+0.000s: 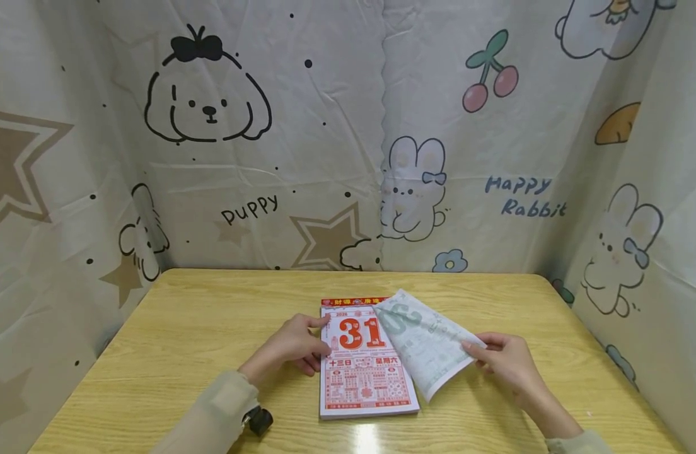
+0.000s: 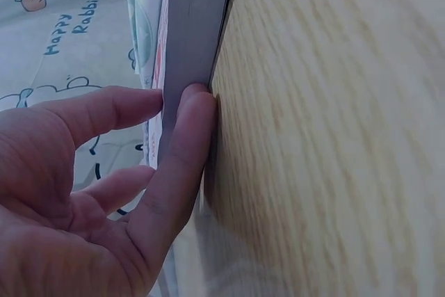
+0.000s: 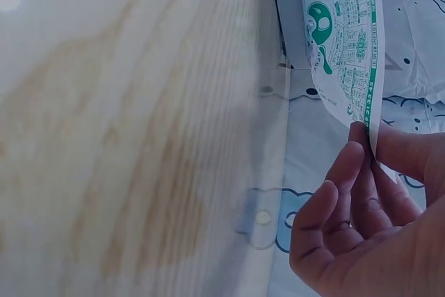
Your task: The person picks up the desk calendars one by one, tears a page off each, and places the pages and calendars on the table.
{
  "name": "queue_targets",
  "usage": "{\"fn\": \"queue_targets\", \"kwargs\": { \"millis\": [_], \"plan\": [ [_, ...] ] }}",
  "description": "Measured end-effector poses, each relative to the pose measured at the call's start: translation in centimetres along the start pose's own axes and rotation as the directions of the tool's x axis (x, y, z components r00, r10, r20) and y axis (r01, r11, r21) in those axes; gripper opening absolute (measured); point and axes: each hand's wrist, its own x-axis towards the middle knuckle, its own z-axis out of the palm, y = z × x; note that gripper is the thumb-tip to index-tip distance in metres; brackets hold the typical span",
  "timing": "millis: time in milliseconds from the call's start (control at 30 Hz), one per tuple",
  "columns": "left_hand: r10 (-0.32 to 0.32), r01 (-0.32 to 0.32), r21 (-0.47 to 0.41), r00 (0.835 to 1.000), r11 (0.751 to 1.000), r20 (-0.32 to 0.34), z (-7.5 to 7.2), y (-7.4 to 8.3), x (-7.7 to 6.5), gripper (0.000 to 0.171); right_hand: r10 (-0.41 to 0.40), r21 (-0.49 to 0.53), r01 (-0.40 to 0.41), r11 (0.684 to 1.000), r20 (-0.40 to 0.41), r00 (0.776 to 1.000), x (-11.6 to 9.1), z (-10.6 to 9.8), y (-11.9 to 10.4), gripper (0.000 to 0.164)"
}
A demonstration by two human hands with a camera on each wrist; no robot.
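Observation:
A tear-off calendar (image 1: 366, 378) lies on the table, with a red top strip and a large red "31" on its exposed page. My left hand (image 1: 299, 343) rests at the calendar's left edge, thumb and index finger spread along it. In the left wrist view, the fingertips of the left hand (image 2: 125, 172) touch the pad's thick side (image 2: 195, 26). My right hand (image 1: 507, 362) pinches the lower corner of a thin green-printed sheet (image 1: 424, 340) between thumb and fingers. That sheet is raised and swung rightward, with its upper part still by the top strip.
The wood-grain table (image 1: 212, 315) extends on both sides of the calendar. Behind and beside it hangs a pale curtain (image 1: 325, 157) with cartoon animals, stars and cherries. A small black object (image 1: 260, 420) sits at the left sleeve's cuff.

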Motion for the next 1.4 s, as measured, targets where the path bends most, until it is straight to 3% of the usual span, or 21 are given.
{"fn": "queue_targets", "kwargs": {
  "millis": [867,1400],
  "plan": [
    [0.011,-0.011,-0.010,1.000,1.000,0.025,-0.4,-0.1,0.0,0.078,0.005,-0.069,-0.008,0.998,-0.034,0.999,0.5,-2.5,1.0,0.047],
    [0.005,-0.005,-0.011,1.000,1.000,0.005,-0.1,-0.2,0.0,0.078,0.007,-0.081,-0.013,0.997,-0.078,0.997,0.8,-4.1,1.7,0.052]
  ]
}}
